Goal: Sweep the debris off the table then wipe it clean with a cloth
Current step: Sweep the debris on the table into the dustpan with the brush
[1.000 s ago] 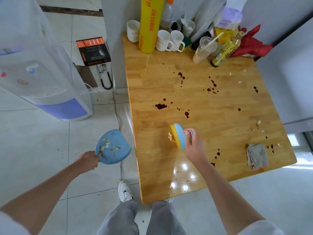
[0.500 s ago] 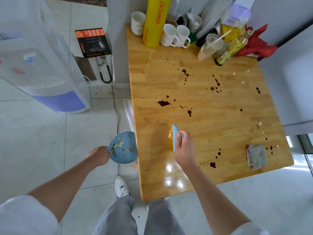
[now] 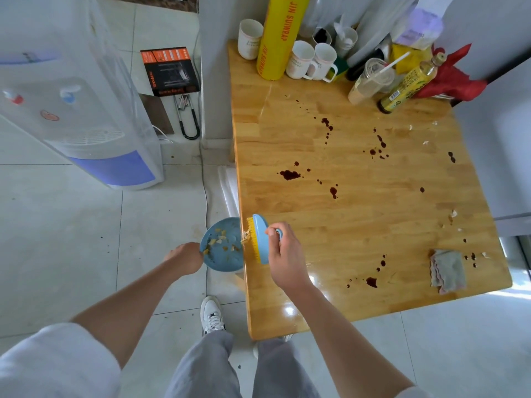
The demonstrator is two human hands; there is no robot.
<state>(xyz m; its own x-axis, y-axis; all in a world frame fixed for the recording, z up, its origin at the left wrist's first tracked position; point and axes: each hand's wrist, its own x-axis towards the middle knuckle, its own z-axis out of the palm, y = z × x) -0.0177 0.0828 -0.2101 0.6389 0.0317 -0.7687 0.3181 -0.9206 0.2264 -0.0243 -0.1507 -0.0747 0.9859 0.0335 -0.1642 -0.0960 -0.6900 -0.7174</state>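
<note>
1. The right hand [image 3: 283, 254] grips the brush [image 3: 258, 239] at the table [image 3: 359, 225] edge; it should push crumbs fully over.
2. The left hand [image 3: 185, 257] holds the dustpan [image 3: 222, 245] just beside this edge; better keep it touching.
3. The cloth [image 3: 446, 270] waits near the right corner.

White short sleeves [image 3: 54, 360], bare forearms, grey trousers [image 3: 207, 369], white sneaker [image 3: 212, 314] with dark accents.

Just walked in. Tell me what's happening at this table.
A person is sweeping scraps off the wooden table. The right hand grips a blue brush at the table's left edge, pushing bits into a blue dustpan that the left hand holds just below it. Dark stains and a grey cloth remain on the table.
</note>
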